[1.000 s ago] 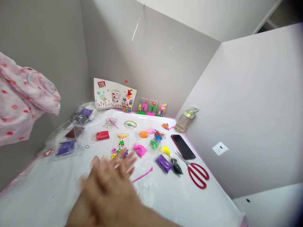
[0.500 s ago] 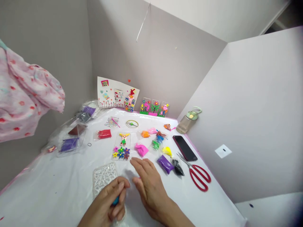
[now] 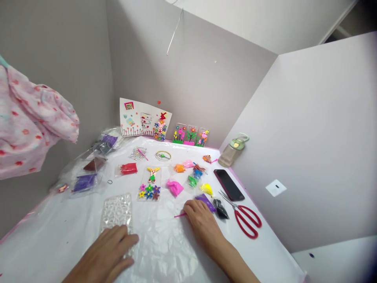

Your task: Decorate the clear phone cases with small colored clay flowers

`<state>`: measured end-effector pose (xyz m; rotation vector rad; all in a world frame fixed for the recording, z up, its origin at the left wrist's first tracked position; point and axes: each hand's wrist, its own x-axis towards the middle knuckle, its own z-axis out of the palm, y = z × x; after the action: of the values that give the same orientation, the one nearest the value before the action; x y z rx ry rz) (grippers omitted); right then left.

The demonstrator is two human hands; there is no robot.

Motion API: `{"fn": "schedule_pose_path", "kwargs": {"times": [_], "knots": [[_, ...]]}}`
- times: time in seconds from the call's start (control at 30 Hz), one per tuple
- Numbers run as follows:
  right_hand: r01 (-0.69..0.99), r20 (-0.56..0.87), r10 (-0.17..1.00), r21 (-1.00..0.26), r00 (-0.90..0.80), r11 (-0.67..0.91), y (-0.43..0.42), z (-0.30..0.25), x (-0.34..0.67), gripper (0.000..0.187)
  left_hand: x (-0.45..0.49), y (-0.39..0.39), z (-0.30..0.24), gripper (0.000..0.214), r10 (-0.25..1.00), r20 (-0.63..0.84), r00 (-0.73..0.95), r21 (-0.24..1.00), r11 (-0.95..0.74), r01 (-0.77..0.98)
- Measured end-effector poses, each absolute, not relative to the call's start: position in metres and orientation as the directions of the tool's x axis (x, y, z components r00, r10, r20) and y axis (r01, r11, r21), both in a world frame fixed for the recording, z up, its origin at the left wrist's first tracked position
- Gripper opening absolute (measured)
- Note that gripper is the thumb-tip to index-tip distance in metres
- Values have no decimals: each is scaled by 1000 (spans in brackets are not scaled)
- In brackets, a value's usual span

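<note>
My left hand (image 3: 107, 253) lies with its fingers spread on the lower part of a clear, lattice-patterned case (image 3: 117, 210). Its fingertips point toward the middle of the sheet. My right hand (image 3: 203, 222) is lowered to the table, fingers curled together around one end of a thin pink stick (image 3: 179, 215). Just beyond that hand is a packet of purple clay (image 3: 205, 201), partly covered by it. A clear case (image 3: 149, 192) with a clay rabbit and several clay flowers lies flat ahead of both hands. The blue piece seen earlier does not show.
Red-handled scissors (image 3: 246, 220) and a phone (image 3: 229, 184) lie at the right, near a bottle (image 3: 232, 151). Packets of pink (image 3: 174, 188), yellow (image 3: 206, 189) and black clay (image 3: 220, 209) sit mid-table. A red packet (image 3: 129, 168) and plastic bags (image 3: 85, 182) are on the left.
My hands have moved apart. The left one has gone left onto the lattice case, which has shifted left, and the right one has moved right to the pink stick.
</note>
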<state>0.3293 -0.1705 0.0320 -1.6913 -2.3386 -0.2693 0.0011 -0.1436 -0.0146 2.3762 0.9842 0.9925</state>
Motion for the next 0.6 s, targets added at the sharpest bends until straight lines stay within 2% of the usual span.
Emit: {"fn": "schedule_pose_path", "kwargs": {"times": [0.07,0.13,0.17,0.23,0.27,0.33,0.37,0.43,0.5,0.6], "knots": [[948,346,885,44,-311,316,-170,42,321,24,0,-132,0,24,827,348,440,748,-529,402],[934,419,849,-7,-322,358,-172,56,304,23,9,-128,22,37,866,324,382,782,-472,408],[918,471,821,-56,-323,394,-172,63,294,21,17,-128,34,36,914,264,307,851,-370,372],[883,584,763,-158,-278,442,-173,76,272,19,39,-132,53,33,966,113,233,973,-155,170],[864,635,731,-197,-248,464,-173,82,261,25,50,-134,59,36,974,23,224,999,-33,41],[813,669,695,-234,-264,533,-170,88,244,39,68,-140,61,46,961,-154,231,951,208,-231],[785,665,683,-232,-303,575,-168,88,238,44,74,-143,58,53,945,-209,253,910,283,-304],[732,650,657,-220,-384,645,-164,83,231,43,80,-149,48,62,933,-249,259,888,327,-323],[694,656,637,-233,-405,681,-161,75,230,32,79,-154,37,65,925,-266,272,891,344,-296],[669,702,641,-318,-310,672,-161,66,234,20,73,-159,34,62,890,-282,357,876,391,-282]]}}
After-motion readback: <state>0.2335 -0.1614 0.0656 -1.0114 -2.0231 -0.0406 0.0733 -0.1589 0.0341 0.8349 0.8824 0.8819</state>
